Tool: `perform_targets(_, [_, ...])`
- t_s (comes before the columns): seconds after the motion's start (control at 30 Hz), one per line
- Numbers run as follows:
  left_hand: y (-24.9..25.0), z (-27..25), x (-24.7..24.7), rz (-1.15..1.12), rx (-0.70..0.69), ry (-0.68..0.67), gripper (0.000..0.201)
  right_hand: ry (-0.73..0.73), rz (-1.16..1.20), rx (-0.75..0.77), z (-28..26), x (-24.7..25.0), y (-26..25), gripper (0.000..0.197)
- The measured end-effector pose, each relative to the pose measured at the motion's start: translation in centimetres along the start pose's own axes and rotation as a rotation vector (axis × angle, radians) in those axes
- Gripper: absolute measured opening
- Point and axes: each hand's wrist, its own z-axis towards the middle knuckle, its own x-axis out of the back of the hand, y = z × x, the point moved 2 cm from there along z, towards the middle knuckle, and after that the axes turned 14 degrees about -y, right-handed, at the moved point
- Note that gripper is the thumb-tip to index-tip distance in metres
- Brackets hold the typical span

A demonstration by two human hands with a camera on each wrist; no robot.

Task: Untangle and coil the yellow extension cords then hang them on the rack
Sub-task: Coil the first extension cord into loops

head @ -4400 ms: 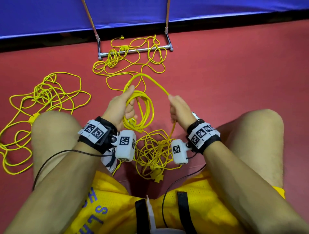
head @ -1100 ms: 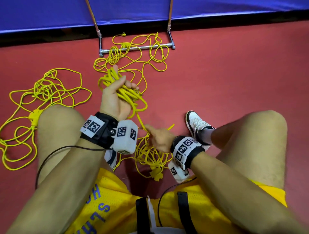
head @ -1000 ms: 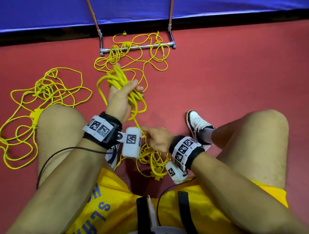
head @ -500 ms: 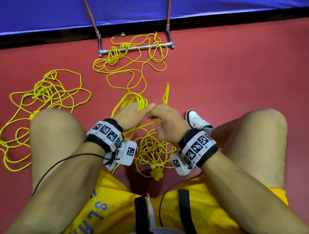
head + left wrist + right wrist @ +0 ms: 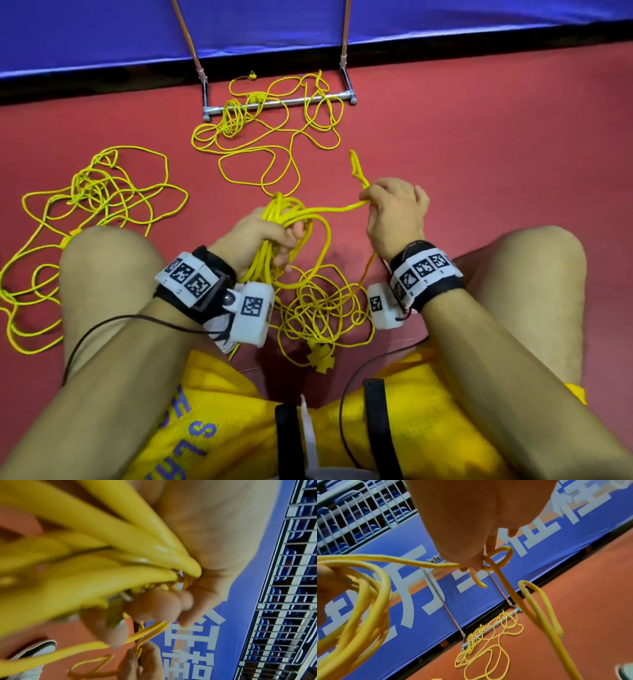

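Observation:
My left hand (image 5: 270,240) grips a bundle of coiled yellow cord loops (image 5: 291,216) low between my knees. In the left wrist view the fingers (image 5: 154,608) curl round the thick strands (image 5: 106,536), and a plug's metal prongs (image 5: 115,609) show among them. To the right, my right hand (image 5: 380,202) pinches a strand of the same cord (image 5: 436,564) that runs taut from the coil. A small loop (image 5: 356,168) sticks up past its fingers. More of this cord lies tangled (image 5: 322,308) on the floor below both hands, with a plug (image 5: 320,359) at its near end.
A second tangled yellow cord (image 5: 96,192) spreads on the red floor left of my left knee. A third (image 5: 260,137) lies over the metal base bar of the rack (image 5: 284,101), whose uprights rise against a blue banner (image 5: 445,17). My knees flank the hands.
Half a second ago both hands met over the coil. The right hand has since drawn apart to the right with a strand, pulling it taut. The left hand has lowered since a second ago.

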Motion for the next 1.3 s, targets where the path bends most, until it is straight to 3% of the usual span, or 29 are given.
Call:
perform_targets(0.07, [0.4, 0.1, -0.2, -0.071, -0.064, 0.062, 0.006, -0.066, 0.076, 0.019, -0.1, -0.9, -0.2, 0.034])
perform_targets(0.2, [0.3, 0.8, 0.4, -0.146, -0.129, 0.182, 0.02, -0.235, 0.351, -0.079, -1.1, -2.9, -0.9, 0.055])
perform_targets(0.23, [0.4, 0.8, 0.6, -0.158, -0.143, 0.192, 0.021, -0.236, 0.353, -0.111, -1.0, -3.3, -0.8, 0.053])
perform_targets(0.33, [0.4, 0.9, 1.0, -0.149, -0.151, 0.254, 0.024, -0.229, 0.294, -0.153, -0.6, -3.4, -0.8, 0.017])
perform_targets(0.4, [0.2, 1.1, 1.3, -0.147, -0.138, 0.321, 0.029, -0.149, 0.375, -0.127, -0.6, -3.1, -0.6, 0.008])
perform_targets(0.57, [-0.9, 1.5, 4.0, -0.042, -0.012, 0.58, 0.032, -0.028, 0.881, -0.175, -0.4, -2.3, -0.7, 0.011])
perform_targets(0.7, [-2.1, 2.1, 3.9, -0.023, 0.094, 0.509, 0.032, -0.016, 1.196, -0.247, -0.3, -1.3, -1.4, 0.013])
perform_targets(0.8, [-2.0, 2.3, 3.9, -0.077, 0.067, 0.582, 0.031, -0.072, 1.361, -0.322, -0.4, -1.2, -1.5, 0.008])
perform_targets(0.93, [-0.8, 1.5, 5.4, -0.186, -0.087, 0.789, 0.02, -0.031, 1.197, -0.468, -0.2, -2.8, 0.5, 0.013])
perform_targets(1.03, [0.3, 0.5, 6.0, -0.316, -0.219, 0.914, 0.023, 0.054, 0.992, -0.645, -0.2, -3.6, 3.0, 0.017])
perform_targets(1.13, [1.1, -0.4, 6.5, -0.397, -0.337, 0.988, 0.023, 0.013, 0.894, -0.806, -0.1, -5.8, 7.5, 0.014])
perform_targets(1.2, [1.3, -0.7, 7.0, -0.411, -0.39, 0.977, 0.023, -0.088, 0.838, -0.856, -0.2, -6.8, 9.0, 0.03])
perform_targets(1.3, [0.9, -0.2, 6.4, -0.383, -0.348, 0.817, 0.028, -0.24, 0.648, -0.798, -1.3, -5.1, 6.3, 0.029])
